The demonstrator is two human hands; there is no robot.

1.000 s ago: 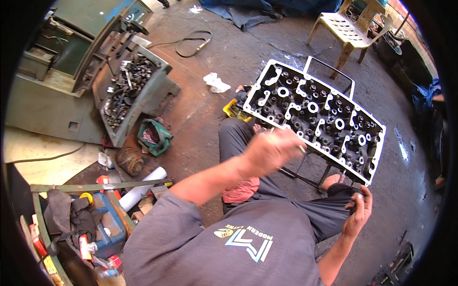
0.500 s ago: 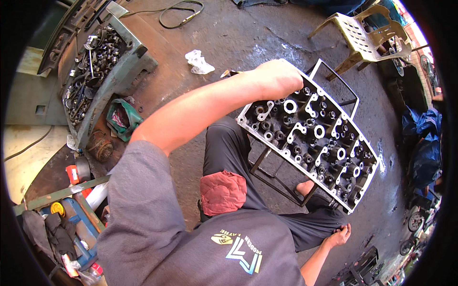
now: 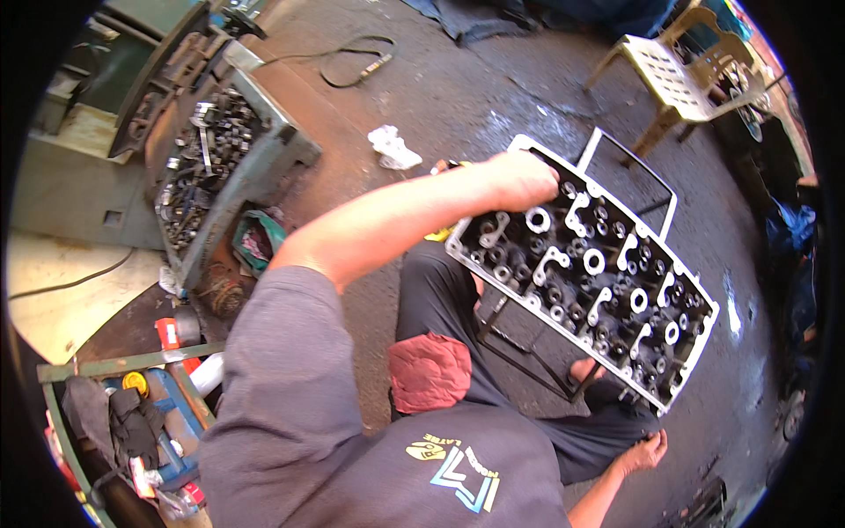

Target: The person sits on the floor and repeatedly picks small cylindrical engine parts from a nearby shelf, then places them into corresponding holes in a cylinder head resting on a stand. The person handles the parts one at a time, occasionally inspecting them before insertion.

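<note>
A long cylinder head (image 3: 594, 261) with pale machined edges and dark valve gear lies tilted on a black metal stand (image 3: 528, 352) in front of me. Over its far left corner, my left hand (image 3: 525, 179) is closed, fingers curled down into the cavity. Whatever they grip is hidden by the hand. My right hand (image 3: 642, 455) rests beside my right knee, fingers loosely bent, with nothing visible in it. A folded red cloth (image 3: 429, 373) lies on my left thigh.
At the left, a grey metal machine bed (image 3: 290, 150) holds a heap of metal parts (image 3: 207, 150). A green-framed tool box (image 3: 114, 359) stands nearer. Crumpled plastic (image 3: 393, 148) and a looped cable (image 3: 356, 62) lie on the floor. A plastic chair (image 3: 664, 75) stands at the far right.
The whole view has shifted, so everything sits a little farther right and lower. My left hand stays at the same corner of the cylinder head, and my right hand stays by the knee.
</note>
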